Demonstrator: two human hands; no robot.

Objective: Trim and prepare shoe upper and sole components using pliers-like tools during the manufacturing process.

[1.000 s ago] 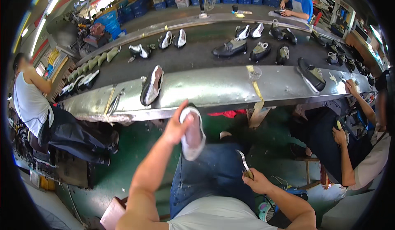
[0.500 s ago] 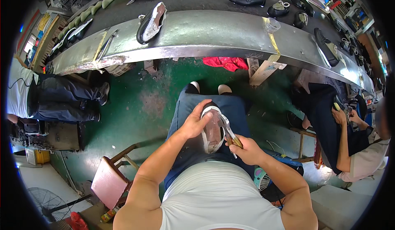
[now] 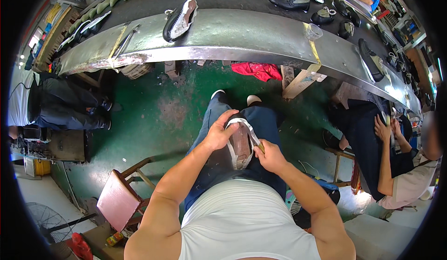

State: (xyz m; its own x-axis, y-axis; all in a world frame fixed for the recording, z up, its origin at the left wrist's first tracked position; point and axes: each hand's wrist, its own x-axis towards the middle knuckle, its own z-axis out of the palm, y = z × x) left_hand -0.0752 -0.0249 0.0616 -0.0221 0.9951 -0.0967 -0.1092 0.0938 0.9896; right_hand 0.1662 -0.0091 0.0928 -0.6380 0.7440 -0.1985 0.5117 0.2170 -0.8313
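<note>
Over my lap lies a black shoe (image 3: pixel 241 149), its brown underside turned up and a white lining edge around it. My left hand (image 3: pixel 220 132) is wrapped round its toe end, with the thumb on the underside. My right hand (image 3: pixel 271 156) is closed on the handle of a pair of pliers (image 3: pixel 260 147). The metal head of the pliers lies along the shoe's right edge, where I cannot make out whether its jaws grip the lining. The fingers of my right hand partly cover the handles.
Ahead stands a metal-edged bench (image 3: pixel 242 27) with a similar upturned shoe (image 3: pixel 180 20), black shoes (image 3: pixel 289 2) and a clear cup (image 3: pixel 313 31). A pink-seated chair (image 3: pixel 120 199) is behind at left. A seated co-worker (image 3: pixel 405 181) is at right; another person (image 3: pixel 70 104) stands at left.
My right hand and the pliers have moved slightly up and left along the shoe's edge, and the handles now point less downward. My left hand keeps its hold on the toe.
</note>
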